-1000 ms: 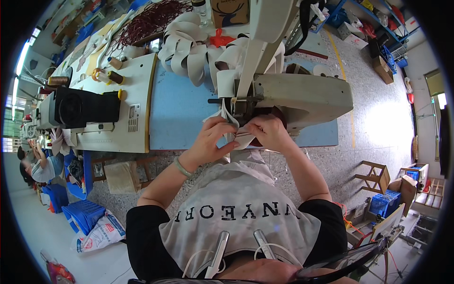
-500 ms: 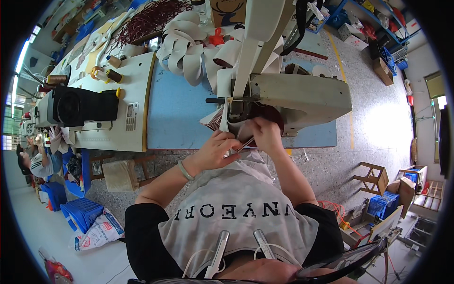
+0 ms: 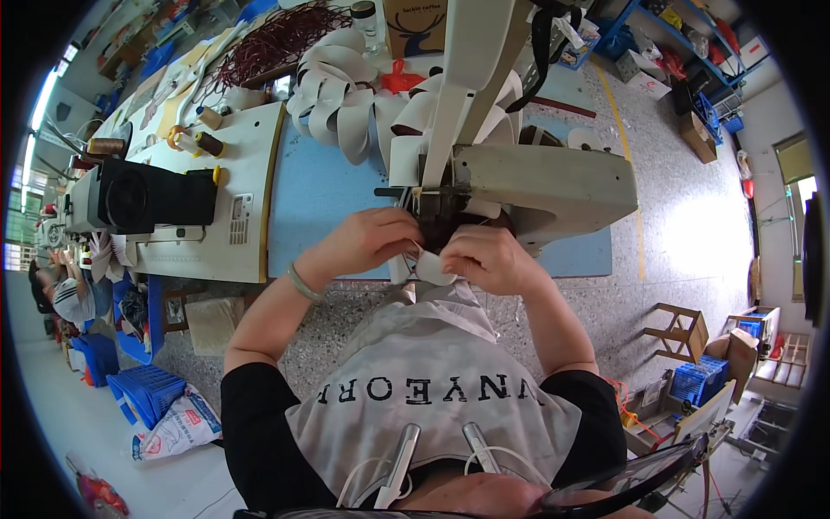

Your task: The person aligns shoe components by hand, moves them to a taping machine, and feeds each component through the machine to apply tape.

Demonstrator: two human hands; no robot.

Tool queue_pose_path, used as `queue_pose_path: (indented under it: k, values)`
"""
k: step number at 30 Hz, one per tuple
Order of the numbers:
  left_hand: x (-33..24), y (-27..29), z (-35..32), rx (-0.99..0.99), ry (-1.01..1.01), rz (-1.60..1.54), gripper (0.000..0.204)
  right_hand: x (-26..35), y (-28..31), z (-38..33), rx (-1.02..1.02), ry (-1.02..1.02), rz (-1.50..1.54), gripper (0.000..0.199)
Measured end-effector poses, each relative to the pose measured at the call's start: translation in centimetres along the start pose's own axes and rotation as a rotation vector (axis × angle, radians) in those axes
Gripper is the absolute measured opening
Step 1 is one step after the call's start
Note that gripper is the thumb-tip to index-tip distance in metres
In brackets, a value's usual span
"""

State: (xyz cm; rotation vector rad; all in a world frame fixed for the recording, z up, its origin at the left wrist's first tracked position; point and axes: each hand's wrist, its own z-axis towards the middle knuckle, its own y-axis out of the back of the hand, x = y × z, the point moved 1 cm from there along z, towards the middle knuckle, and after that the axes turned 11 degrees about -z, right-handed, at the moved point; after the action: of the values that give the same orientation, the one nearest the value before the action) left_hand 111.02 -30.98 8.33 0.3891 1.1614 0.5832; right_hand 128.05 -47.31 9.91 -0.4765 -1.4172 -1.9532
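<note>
At the far left edge of the frame another person [image 3: 59, 292] sits bent over work, apart from the wearer. Right of that, in the upper left, a white tabletop [image 3: 251, 173] carries a black boxy machine [image 3: 147, 197] and a few thread spools [image 3: 206, 143]. A blue mat [image 3: 320, 208] covers the surface further right, and a heap of pale curved leather pieces [image 3: 346, 112] lies above it, toward the top middle, with a tangle of dark red cord [image 3: 285, 39] beyond.

In the centre of the frame, the left hand [image 3: 367, 244] sits just left of a small white curved piece [image 3: 428, 268]. Its fingers [image 3: 399, 227] are curled together, and the thumb and forefinger pinch the left edge of the piece. A thin bracelet [image 3: 303, 283] circles that wrist.

The white piece lies between both hands, right at the front edge of the tabletop, directly below the needle area of the cream industrial sewing machine [image 3: 545, 186], whose arm runs off toward the right.

The right hand [image 3: 488, 259] touches the piece from the right side. Its fingers [image 3: 462, 251] are bent and closed, clamped on the right edge of the piece, knuckles up toward the machine head. The two hands nearly meet over the piece.

In the lower right, on the speckled floor, stand a small wooden stool [image 3: 683, 333] and a blue crate [image 3: 705, 381].
</note>
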Motion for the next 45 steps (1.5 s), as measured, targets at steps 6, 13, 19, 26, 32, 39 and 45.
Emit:
queue_pose_path:
  k: [6, 13, 19, 26, 32, 39, 45]
  values:
    - [2.2, 1.6, -0.8, -0.052, 0.111, -0.091, 0.018, -2.4, -0.4, -1.2, -0.035, -0.475, -0.052, 0.024]
    - [2.9, 2.4, -0.1, -0.076, 0.367, -0.293, 0.016, -5.1, -0.9, -1.5, -0.100, -0.578, 0.289, 0.019]
    - [1.7, 1.4, 0.5, -0.196, 0.425, -0.556, 0.017, -5.6, -0.3, -0.8, -0.331, -0.556, 0.985, 0.035]
    - [3.7, 0.8, 0.5, -0.343, 0.322, -0.790, 0.017, -5.7, -0.9, 0.4, -0.416, -0.475, 0.919, 0.046]
    - [5.9, 2.0, 2.9, -0.391, 0.412, -0.957, 0.018, -15.3, -4.5, -0.7, -0.638, -0.216, 1.030, 0.037]
    - [4.4, 0.2, 1.8, -0.700, 0.269, -0.776, 0.045, -11.6, -3.1, -1.4, -0.757, -0.454, 0.545, 0.032]
    - [1.5, -7.3, -3.4, -0.558, 0.278, -0.215, 0.067, -3.7, -4.6, -2.5, -0.496, -0.553, -0.095, 0.021]
